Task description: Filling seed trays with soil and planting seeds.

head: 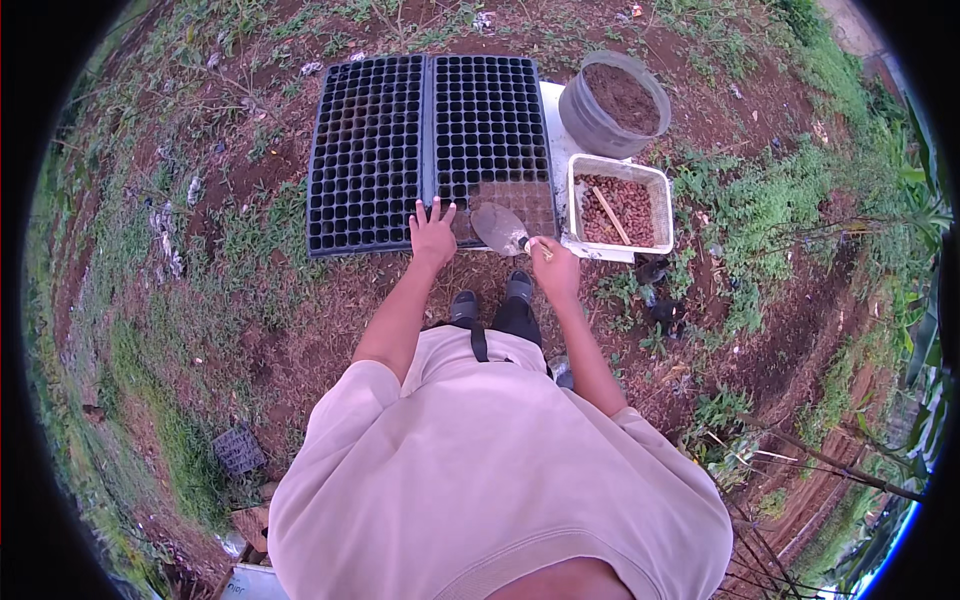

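Observation:
My right hand grips the handle of a trowel. Its broad, soil-dusted blade lies over the near part of the right black plastic seedling tray. Brown soil covers the cells around the blade, in that tray's near right corner; farther cells look dark. My left hand is spread palm down at the near edge, by the seam between the two trays, and holds nothing. The left seedling tray lies alongside, with mostly dark cells. The blade hides some cells beneath it.
Right of the trays, a cut-down translucent plastic container holds soil. Nearer stands a white plastic basket with reddish-brown seeds or beans and a wooden stick. Both rest on a white surface. Weedy ground surrounds everything; my shoes are below.

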Motion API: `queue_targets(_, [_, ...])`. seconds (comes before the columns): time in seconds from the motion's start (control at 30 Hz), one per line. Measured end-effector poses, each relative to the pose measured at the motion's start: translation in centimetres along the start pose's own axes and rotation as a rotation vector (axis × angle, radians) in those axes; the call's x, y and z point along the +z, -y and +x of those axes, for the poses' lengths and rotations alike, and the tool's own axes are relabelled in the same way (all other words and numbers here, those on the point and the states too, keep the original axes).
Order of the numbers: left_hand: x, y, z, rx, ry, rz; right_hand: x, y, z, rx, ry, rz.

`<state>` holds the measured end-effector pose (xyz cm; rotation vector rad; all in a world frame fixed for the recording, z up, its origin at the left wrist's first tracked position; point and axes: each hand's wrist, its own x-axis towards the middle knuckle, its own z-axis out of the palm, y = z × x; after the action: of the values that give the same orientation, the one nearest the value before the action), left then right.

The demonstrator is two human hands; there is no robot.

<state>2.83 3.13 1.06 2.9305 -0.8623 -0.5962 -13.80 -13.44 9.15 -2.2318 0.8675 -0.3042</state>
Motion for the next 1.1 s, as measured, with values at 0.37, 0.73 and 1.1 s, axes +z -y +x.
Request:
queue_targets(0.37, [0.0,-0.2,-0.1,-0.003,-0.007,-0.041,0.6,-0.8,-0.1,-0.036,-0.043,0.000])
queue_targets(0.73, [0.8,-0.1,0.0,-0.005,-0.053,-0.071,3.5,-0.6,0.7,-0.117,-0.171,0.023])
queue_targets(1.1, [0.9,0.0,0.1,-0.005,-0.068,-0.100,1.1,3.0,1.9,-0.217,-0.074,-0.295])
